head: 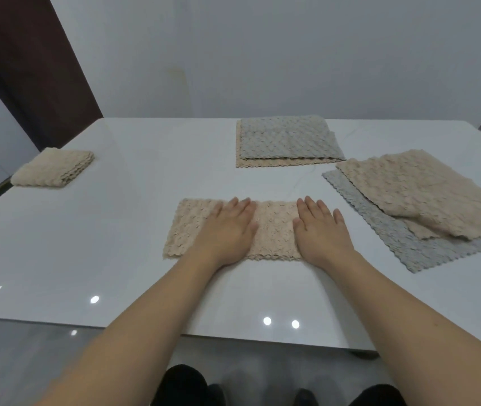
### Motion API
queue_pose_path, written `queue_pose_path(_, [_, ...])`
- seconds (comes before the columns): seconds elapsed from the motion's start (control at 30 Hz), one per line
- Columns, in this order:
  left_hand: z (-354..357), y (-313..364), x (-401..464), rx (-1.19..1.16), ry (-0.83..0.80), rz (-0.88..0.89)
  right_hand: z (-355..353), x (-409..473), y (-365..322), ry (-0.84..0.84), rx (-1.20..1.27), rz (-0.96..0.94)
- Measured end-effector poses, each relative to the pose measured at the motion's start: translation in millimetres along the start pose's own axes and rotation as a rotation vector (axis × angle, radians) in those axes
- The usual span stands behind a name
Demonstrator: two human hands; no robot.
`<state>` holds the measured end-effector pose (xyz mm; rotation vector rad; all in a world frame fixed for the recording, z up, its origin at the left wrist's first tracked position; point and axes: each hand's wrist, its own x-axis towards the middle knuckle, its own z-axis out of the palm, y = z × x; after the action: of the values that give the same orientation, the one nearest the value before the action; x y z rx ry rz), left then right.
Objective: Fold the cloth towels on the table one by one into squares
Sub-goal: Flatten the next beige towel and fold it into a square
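Head view: beige towel (274,230), folded to a long strip, pressed flat at the counter (116,230) front-centre.
Left hand (227,232) and right hand (321,230): fingers straight, palms down on the strip, no grip closed on anything. Advice: smooth outward, align scalloped edges, then bring one end over to make a square. Also listed: folded beige square (53,168) far left; grey-on-beige pair (286,140) behind; loose beige-on-grey pile (421,194) right.

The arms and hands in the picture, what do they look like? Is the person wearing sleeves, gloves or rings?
Both arms are bare as far up as the picture shows, so no sleeves are in view. The left hand and the right hand wear no gloves. No rings, watch or bracelet show on the fingers or wrists. The fingernails look short and plain.
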<state>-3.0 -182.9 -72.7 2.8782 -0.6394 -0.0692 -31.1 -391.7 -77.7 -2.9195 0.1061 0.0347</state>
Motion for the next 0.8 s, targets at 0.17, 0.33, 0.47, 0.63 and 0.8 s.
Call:
queue_pose_path(0.17, [-13, -82, -31, -0.004, -0.029, -0.142, 0, 2, 1, -0.004, -0.004, 0.01])
queue_pose_path(0.33, [-13, -103, -52, -0.001, -0.009, -0.161, -10, 7, -6, -0.098, -0.093, 0.032])
queue_pose_path(0.47, [-11, -103, -49, -0.018, 0.026, -0.153, -29, 20, -50, 0.054, -0.155, -0.067])
queue_pose_path(0.63, [-11, -103, -50, -0.025, 0.031, -0.15, 8, 16, -128, -0.009, 0.073, -0.185])
queue_pose_path(0.8, [-11, -106, -50, -0.025, 0.029, -0.149, 24, 18, -118, -0.026, -0.004, -0.175])
